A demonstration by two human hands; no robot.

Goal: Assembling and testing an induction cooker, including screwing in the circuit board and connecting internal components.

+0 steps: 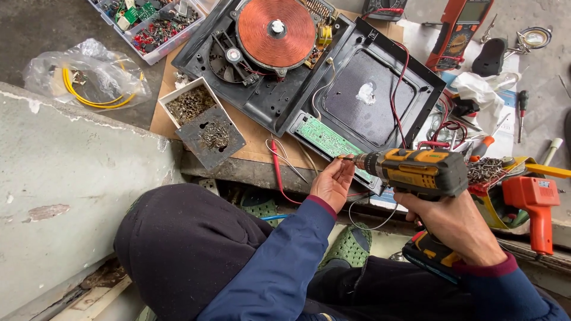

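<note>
From the head camera: a yellow-and-black cordless drill (416, 172) points left over the green circuit board (327, 142) of an opened black induction cooker (279, 104), its copper coil (276, 30) round and ribbed. A white square box (190, 104) holds dark, crumbly debris; a clear compartment tray (148, 24) holds small electronic parts (sorted by kind). The right hand (449, 223) wraps fully around the drill's handle. The left hand (333, 181) pinches the bit tip with its fingertips.
</note>
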